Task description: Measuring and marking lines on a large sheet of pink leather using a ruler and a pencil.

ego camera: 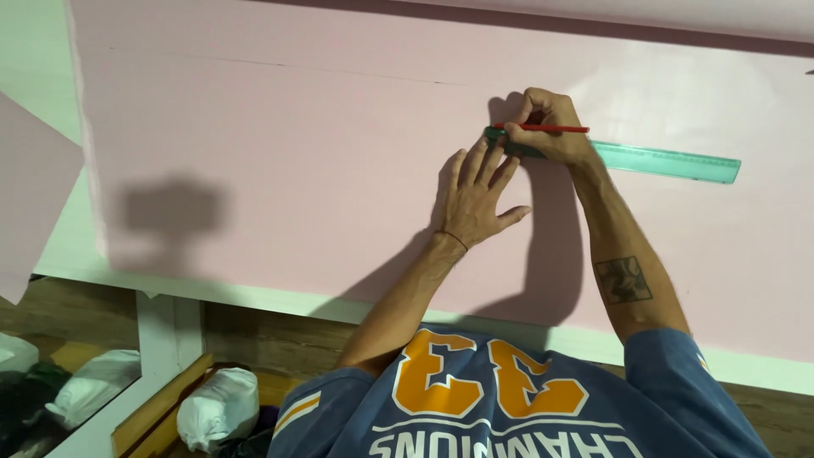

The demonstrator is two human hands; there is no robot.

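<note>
I am looking down over my own arms at a large pink sheet (280, 153) that covers most of a white desk (254, 297). My left hand (476, 197) lies flat with the fingers spread wide, holding nothing; the fingertips press on the near end of a clear green ruler (670, 161), which seems meant to keep it from sliding. The ruler lies flat on the sheet and runs from my hands off to the right, slightly slanted. My right hand (547, 127) is closed around a red pencil (543, 129), pinched between thumb and fingers, with the shaft lying almost level and pointing left. The tip sits at the ruler's left end, right by its edge, as it would for drawing a line; the exact contact point is hidden by my fingers. A faint thin line (280, 64) already crosses the sheet higher up.

Both forearms reach across the sheet and cast dark shadows on it. My blue shirt (475, 407) with orange lettering fills the bottom of the view. Another pink sheet (30, 195) hangs over the desk's left edge. Below, on the wooden floor (280, 339), lie several white cloth bundles (219, 407)
</note>
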